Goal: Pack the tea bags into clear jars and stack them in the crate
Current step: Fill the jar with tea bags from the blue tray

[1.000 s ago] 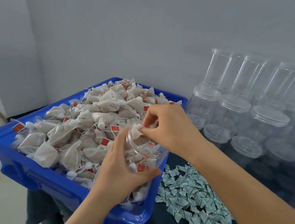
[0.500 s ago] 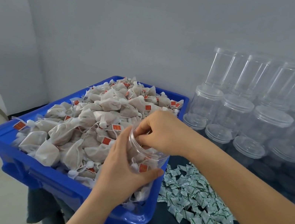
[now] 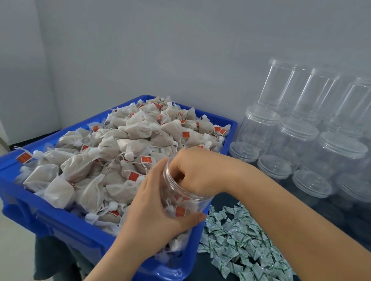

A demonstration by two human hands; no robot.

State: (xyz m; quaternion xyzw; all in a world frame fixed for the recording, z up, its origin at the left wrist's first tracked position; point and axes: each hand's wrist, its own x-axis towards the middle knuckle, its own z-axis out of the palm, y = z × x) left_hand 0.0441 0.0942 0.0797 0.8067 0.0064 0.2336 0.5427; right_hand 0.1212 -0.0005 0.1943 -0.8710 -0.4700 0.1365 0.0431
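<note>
left hand (image 3: 155,211) gripping jar (image 3: 185,196), right hand (image 3: 195,170) inside

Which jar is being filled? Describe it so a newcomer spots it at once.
Start at the blue crate heaped with tea bags. At its near right corner the left hand holds a clear jar. Unlike the empty jars along the wall, it is lidless and holds tea bags.

Small packing workroom: heaped tea-bag crate (image 3: 12,187), ranks of empty jars (image 3: 339,151).

One blue crate (image 3: 28,206), one held jar (image 3: 186,193), two hands, uncountable heaped tea bags (image 3: 116,148).
</note>
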